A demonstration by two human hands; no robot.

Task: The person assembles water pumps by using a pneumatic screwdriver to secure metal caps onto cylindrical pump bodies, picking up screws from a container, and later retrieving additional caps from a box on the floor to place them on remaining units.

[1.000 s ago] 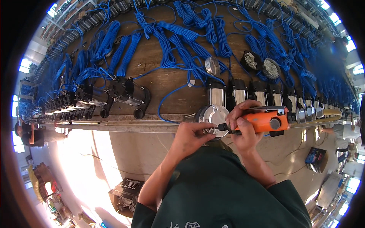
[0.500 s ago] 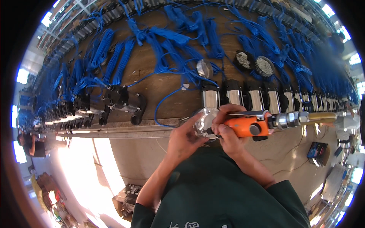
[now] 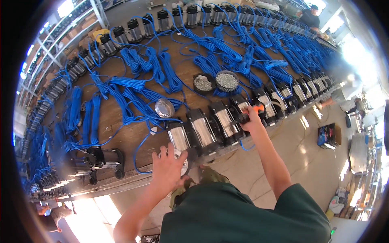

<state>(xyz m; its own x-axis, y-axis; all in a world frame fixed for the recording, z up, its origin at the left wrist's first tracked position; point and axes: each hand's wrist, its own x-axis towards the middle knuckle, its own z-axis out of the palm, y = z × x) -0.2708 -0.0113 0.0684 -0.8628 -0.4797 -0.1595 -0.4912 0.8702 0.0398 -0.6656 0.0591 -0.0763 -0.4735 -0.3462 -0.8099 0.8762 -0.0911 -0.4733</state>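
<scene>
My left hand [image 3: 167, 168] has its fingers spread over the round silver end of a pump [image 3: 178, 137], which lies on its side at the table's front edge. This pump has a shiny steel body, and several like it lie in a row to its right. My right hand [image 3: 252, 120] is wrapped round an orange air screwdriver [image 3: 258, 107], held above the row of pumps; its front part is hard to make out there. Just beyond the left-hand pump stands a round silver metal cup [image 3: 164, 108].
Two round tubs of small metal parts, a dark one [image 3: 202, 83] and a fuller one [image 3: 227, 81], stand behind the pumps. Bundled blue cables [image 3: 129, 97] cover much of the wooden table [image 3: 115, 150]. Another person [image 3: 344, 95] works at the far right. A box [image 3: 329, 135] sits on the floor.
My right hand has carried the screwdriver away from the pump's end, to the right over the row. My left hand has spread its fingers on that end. The view has turned.
</scene>
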